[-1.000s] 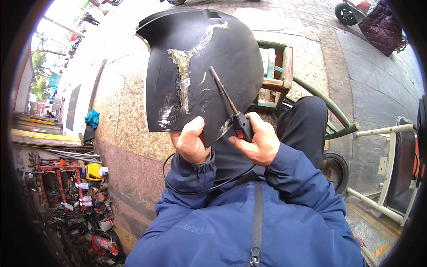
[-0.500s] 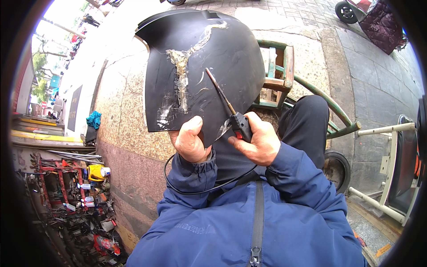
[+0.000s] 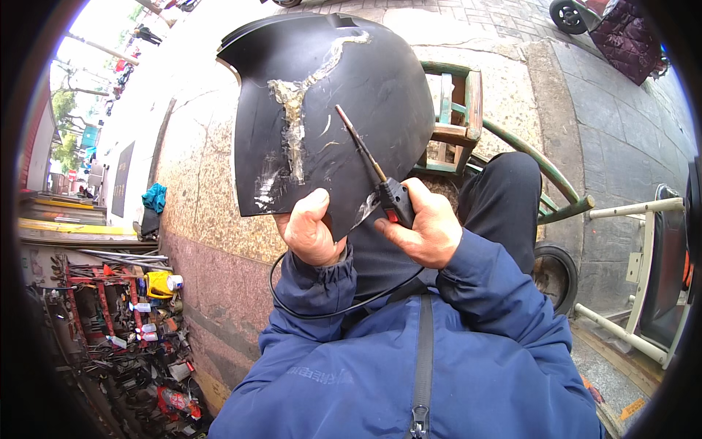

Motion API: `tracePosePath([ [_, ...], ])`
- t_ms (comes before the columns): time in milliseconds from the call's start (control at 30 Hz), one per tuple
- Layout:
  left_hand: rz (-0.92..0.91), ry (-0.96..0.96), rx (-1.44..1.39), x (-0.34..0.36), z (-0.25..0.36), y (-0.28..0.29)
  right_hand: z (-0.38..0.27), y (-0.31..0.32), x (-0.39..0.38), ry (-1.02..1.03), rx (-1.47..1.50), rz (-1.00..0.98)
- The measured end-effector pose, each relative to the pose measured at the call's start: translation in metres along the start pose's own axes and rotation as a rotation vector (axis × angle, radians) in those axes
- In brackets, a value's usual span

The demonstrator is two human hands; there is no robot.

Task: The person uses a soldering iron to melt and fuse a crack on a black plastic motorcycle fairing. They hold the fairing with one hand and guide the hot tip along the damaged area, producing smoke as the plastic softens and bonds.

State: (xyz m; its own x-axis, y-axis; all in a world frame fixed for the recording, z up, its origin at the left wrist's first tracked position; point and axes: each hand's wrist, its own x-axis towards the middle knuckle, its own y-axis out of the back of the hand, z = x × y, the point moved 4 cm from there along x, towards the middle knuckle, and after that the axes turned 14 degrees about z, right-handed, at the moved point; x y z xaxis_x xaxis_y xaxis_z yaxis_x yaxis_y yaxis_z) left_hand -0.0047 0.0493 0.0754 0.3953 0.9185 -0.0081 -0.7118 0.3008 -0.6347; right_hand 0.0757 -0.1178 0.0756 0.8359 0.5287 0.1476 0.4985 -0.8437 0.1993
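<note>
A large curved black plastic panel point(image 3: 380, 95) stands in front of me, its lower edge close to my lap. Across its face runs a rough, pale yellowish repair seam point(image 3: 295, 121), branching toward the top, with white scuffs at the lower left. My left hand point(image 3: 311, 230) grips the panel's bottom edge, thumb on the front and the fingers hidden behind. In my right hand point(image 3: 424, 227) is a soldering iron point(image 3: 395, 199) with a black handle, a red switch and a long metal rod. Its tip points up and left over the panel; whether it touches the surface I cannot tell.
A worn green wooden stool point(image 3: 457, 132) stands behind the panel at right. Beside my knee lies a tyre point(image 3: 553, 278), near a white metal-framed seat point(image 3: 640, 285). Tools and bottles crowd a red rack point(image 3: 102, 300) at left. A black cable point(image 3: 322, 316) loops over my lap.
The panel has shifted very slightly left and up. The iron's tip has moved a little up and left with my right hand. Both grips are unchanged.
</note>
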Motion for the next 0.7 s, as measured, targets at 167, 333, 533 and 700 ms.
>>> tracePosePath([
  [167,-0.056,0.132,-0.007,0.0010,0.0011,0.0046,-0.0014,-0.0012,-0.0006,0.011,-0.018,-0.046],
  [333,-0.031,0.051,-0.025,0.0016,0.0009,0.0007,-0.0041,0.0021,0.0008,0.010,0.006,0.006],
  [533,0.013,-0.052,0.018,-0.0017,0.0054,-0.0040,-0.0038,0.0026,0.0066,-0.013,-0.012,-0.031],
  [700,0.014,-0.027,0.026,-0.0001,0.0061,-0.0029,-0.0033,0.0020,0.0081,-0.006,-0.024,-0.031],
])
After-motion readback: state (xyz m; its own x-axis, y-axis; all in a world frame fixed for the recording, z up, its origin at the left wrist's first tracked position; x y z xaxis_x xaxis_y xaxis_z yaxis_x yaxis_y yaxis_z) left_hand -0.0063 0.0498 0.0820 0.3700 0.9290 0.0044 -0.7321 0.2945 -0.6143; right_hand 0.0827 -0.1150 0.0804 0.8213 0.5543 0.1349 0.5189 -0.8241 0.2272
